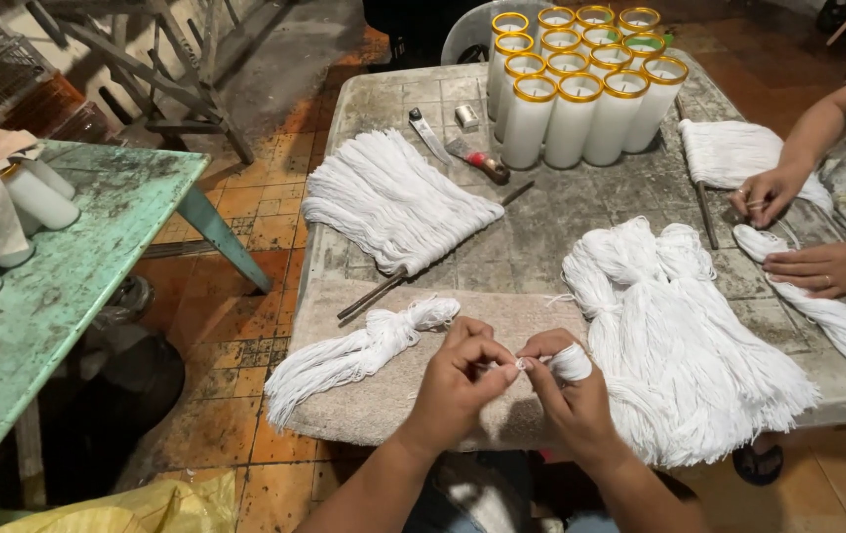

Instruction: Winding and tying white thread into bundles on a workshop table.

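Left hand (pixel 458 380): we find its grip closed, thumb and forefinger pinching a thin white strand (pixel 519 364) at the near edge of the worktop (pixel 541 227).
Right hand (pixel 566 390): grip closed around a small white bundle of string (pixel 571 361), the forefinger meeting the left hand at the strand.
Location of work: over the beige cloth (pixel 393 395) spread on the worktop's near side, between two string heaps.
Progress, done: we judge some bundles finished; a knotted bundle (pixel 364 350) lies on the cloth to the left, and a large heap of tied bundles (pixel 690 336) lies just right of the hands.
Progress, left: a flat sheaf of loose string (pixel 393 202) lies farther back, apparently not yet tied; we judge the work roughly midway.
Condition of string: clean, white, soft, many fine strands; ends fan out loose.
Surroundings: tall white candle glasses with gold rims (pixel 581 99) stand at the far side; a scraper (pixel 477 160) lies near them.
Other person: two hands (pixel 798 232) work separate string at the right edge.
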